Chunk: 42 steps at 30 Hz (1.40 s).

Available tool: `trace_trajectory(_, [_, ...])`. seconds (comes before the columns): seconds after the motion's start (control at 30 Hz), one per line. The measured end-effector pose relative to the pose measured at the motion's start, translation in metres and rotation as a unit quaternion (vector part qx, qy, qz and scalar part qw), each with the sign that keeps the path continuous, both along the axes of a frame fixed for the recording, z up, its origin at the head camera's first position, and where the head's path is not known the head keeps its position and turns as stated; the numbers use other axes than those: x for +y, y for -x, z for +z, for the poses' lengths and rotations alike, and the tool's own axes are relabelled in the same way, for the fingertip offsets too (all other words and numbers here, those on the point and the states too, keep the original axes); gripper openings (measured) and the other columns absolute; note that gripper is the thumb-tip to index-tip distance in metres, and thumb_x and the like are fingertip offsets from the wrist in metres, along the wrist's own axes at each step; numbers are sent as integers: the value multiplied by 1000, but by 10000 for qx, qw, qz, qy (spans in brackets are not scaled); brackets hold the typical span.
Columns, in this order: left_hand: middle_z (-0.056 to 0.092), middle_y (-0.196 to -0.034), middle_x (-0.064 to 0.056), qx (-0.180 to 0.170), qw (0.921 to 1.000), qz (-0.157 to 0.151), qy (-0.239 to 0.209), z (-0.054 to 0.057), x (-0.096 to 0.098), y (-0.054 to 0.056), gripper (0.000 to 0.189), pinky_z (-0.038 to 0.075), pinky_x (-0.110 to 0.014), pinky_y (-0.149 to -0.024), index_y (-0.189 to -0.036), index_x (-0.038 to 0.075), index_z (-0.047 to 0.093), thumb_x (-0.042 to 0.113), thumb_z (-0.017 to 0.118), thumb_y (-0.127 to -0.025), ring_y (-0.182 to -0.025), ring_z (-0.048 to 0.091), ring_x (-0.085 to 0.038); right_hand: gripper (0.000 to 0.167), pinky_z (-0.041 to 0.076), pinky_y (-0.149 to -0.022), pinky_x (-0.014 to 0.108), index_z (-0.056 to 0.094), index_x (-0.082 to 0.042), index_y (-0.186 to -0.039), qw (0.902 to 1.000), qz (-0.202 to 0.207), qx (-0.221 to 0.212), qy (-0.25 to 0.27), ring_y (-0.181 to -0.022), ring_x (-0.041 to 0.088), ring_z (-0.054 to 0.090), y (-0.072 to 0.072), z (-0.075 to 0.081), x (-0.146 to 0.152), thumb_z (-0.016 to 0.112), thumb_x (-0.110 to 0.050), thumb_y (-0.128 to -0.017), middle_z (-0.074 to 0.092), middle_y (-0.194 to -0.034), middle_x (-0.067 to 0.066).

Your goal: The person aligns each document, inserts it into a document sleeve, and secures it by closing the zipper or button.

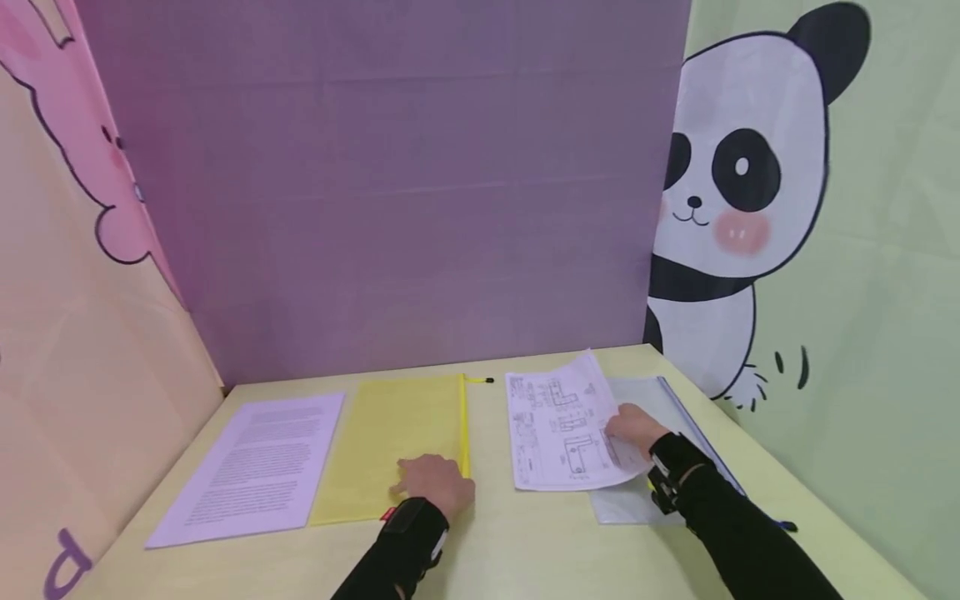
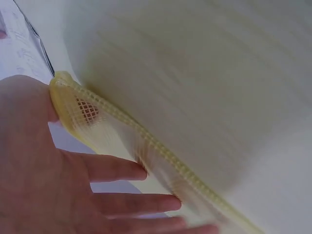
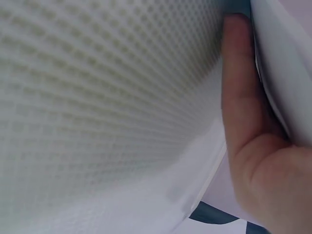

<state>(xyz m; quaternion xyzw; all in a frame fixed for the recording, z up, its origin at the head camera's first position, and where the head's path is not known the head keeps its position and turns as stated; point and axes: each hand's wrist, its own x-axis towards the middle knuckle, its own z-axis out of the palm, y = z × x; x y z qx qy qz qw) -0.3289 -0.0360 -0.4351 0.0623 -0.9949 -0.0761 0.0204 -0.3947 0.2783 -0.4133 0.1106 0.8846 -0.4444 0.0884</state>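
Note:
My left hand [image 1: 433, 483] is at the near right corner of a yellow mesh zipper pouch [image 1: 397, 433]. In the left wrist view its fingers [image 2: 117, 168] stretch out straight along the pouch's zipped edge [image 2: 161, 148], with the thumb by the yellow corner. My right hand [image 1: 637, 427] holds the right edge of a printed sheet with technical drawings [image 1: 555, 425], which bends up at its far corner. Beneath that sheet lies a clear-white mesh zipper pouch [image 1: 645, 506], partly covered. In the right wrist view a straight finger [image 3: 241, 87] lies between white mesh [image 3: 107, 107] and a pale sheet [image 3: 287, 58].
Left of the yellow pouch lies a sheet of printed text [image 1: 258, 467]. A black-tipped yellow zipper pull [image 1: 483, 381] sticks out at the pouch's far corner. A purple cloth wall [image 1: 390, 192] stands behind the table [image 1: 495, 550], with a panda-printed wall [image 1: 750, 167] at right.

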Motion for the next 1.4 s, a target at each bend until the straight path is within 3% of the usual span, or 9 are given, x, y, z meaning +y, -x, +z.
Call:
trace_trajectory(0.07, [60,-124,-36,9,9994,147,-311,2,0,-4,49,48,-77,-80,-113,-8,70,32,66,-85,-116,53,-59,52,53,-88,42,36,14,-143,9999,32,-23,135,-102,34,58,1,-1,-1,50,-2,-95,54,-124,28])
trace_trajectory(0.13, [57,-124,-38,50,9979,276,-583,2,0,-7,52,48,-77,-80,-114,-9,68,32,69,-83,-110,53,-59,49,54,-79,38,37,14,-139,9997,114,13,216,-98,33,60,2,-4,0,52,-1,-95,55,-119,27])
trace_trajectory(0.33, [52,-96,-31,124,9959,446,-781,2,-1,-13,52,52,-69,-76,-113,-6,65,34,69,-80,-94,53,-48,40,55,-72,33,46,17,-125,9991,90,173,366,-89,30,62,-2,-6,7,60,0,-91,59,-108,24])
trace_trajectory(0.47, [51,-91,-30,73,9964,434,-728,5,-3,-15,54,53,-64,-73,-117,-4,64,36,68,-81,-91,52,-44,36,58,-69,33,54,16,-121,9956,63,95,929,-82,25,67,0,-10,11,62,2,-89,66,-101,20])
trace_trajectory(0.6, [54,-91,-30,97,9970,368,-678,6,-3,-16,53,54,-62,-72,-116,-4,64,37,68,-82,-91,52,-44,37,58,-69,34,55,15,-123,9940,1,36,1090,-81,25,68,0,-13,15,62,1,-89,68,-100,18])
trace_trajectory(0.77, [65,-87,-22,209,9992,190,-277,9,-6,-18,52,47,-49,-74,-110,-1,67,44,69,-82,-83,54,-40,41,56,-72,34,49,15,-127,9969,-85,9,784,-88,29,64,-3,-10,12,61,-1,-91,62,-106,22])
trace_trajectory(0.9, [65,-81,-18,292,9994,115,-156,11,-8,-20,48,43,-46,-72,-100,2,66,46,70,-82,-77,55,-35,47,52,-75,34,42,15,-134,9992,-76,23,398,-94,31,59,-7,-5,4,58,-2,-93,57,-113,24])
trace_trajectory(1.17, [66,-88,-23,159,9994,260,-153,8,-7,-15,51,52,-54,-71,-104,1,67,47,70,-82,-83,57,-41,35,57,-69,35,54,14,-128,9954,481,752,340,-80,24,67,-12,2,-11,52,-2,-96,68,-100,18])
trace_trajectory(1.4, [65,-94,-29,32,9988,352,-347,8,-8,-10,54,51,-71,-75,-107,0,68,48,70,-82,-90,57,-52,34,57,-66,34,53,14,-127,9925,286,1000,646,-78,24,68,-13,8,-21,51,-3,-98,68,-102,21])
